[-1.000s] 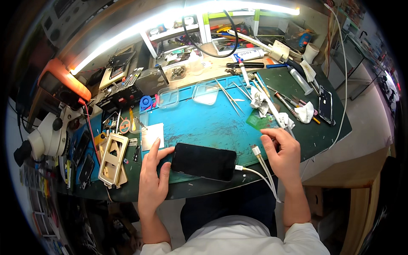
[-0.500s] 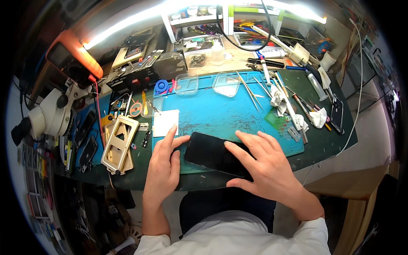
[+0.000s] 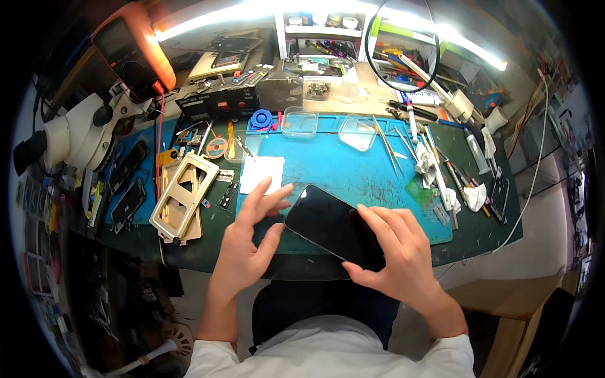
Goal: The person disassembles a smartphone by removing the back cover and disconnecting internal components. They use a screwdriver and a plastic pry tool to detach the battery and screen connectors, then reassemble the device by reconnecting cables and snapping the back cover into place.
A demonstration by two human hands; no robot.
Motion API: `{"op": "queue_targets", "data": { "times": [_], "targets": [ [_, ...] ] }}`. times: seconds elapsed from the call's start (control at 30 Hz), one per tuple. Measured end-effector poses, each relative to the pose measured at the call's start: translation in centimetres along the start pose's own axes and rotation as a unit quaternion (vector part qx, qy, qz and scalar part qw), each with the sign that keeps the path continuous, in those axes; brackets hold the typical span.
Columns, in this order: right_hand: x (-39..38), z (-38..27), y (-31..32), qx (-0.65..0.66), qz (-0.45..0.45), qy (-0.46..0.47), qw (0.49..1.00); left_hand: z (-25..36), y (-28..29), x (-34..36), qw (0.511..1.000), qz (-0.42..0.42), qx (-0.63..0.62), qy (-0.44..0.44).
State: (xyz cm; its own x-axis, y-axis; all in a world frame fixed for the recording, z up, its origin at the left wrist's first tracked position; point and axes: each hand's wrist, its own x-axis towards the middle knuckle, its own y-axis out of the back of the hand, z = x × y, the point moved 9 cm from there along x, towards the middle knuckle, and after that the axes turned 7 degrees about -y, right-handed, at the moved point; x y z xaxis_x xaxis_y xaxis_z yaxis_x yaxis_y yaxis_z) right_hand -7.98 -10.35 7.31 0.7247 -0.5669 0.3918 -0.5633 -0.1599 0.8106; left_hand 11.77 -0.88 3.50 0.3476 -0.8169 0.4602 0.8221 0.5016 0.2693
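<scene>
A black smartphone [image 3: 328,220], its dark glossy screen facing up, is at the front of the blue work mat [image 3: 302,160], tilted so its far left corner points away from me. My right hand [image 3: 398,252] grips its right end, thumb on the near edge and fingers along the far edge. My left hand [image 3: 252,236] is beside the phone's left end with its fingers apart and nothing in them. A white square pad [image 3: 262,175] lies just beyond the left fingertips. Whether the phone's right end touches the mat is hidden by my right hand.
Left are gold metal frames [image 3: 184,196], a microscope [image 3: 69,135] and an orange multimeter [image 3: 132,50]. Clear plastic trays [image 3: 300,123] stand along the mat's far side. Tweezers [image 3: 389,146], crumpled tissue [image 3: 427,165] and a syringe [image 3: 477,151] lie at the right.
My right hand has gone from resting over the screen to gripping the phone's right end, and the phone has turned clockwise. My left hand has come off its left corner. The view has shifted.
</scene>
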Motion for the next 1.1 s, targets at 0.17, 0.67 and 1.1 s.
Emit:
{"op": "queue_targets", "data": {
  "times": [0.17,0.67,1.1],
  "targets": [
    [-1.0,-0.8,1.5,-0.013,0.114,0.035,0.993,-1.8,-0.8,-2.7,0.967,0.016,-0.202,0.156],
    [-2.6,-0.7,0.7,-0.043,0.156,0.049,0.986,-1.8,-2.2,-2.8,0.952,0.058,-0.254,0.161],
    [-2.6,-0.5,0.3,-0.022,0.140,0.036,0.989,-1.9,-2.2,-2.8,0.946,0.058,-0.270,0.169]
  ]
}}
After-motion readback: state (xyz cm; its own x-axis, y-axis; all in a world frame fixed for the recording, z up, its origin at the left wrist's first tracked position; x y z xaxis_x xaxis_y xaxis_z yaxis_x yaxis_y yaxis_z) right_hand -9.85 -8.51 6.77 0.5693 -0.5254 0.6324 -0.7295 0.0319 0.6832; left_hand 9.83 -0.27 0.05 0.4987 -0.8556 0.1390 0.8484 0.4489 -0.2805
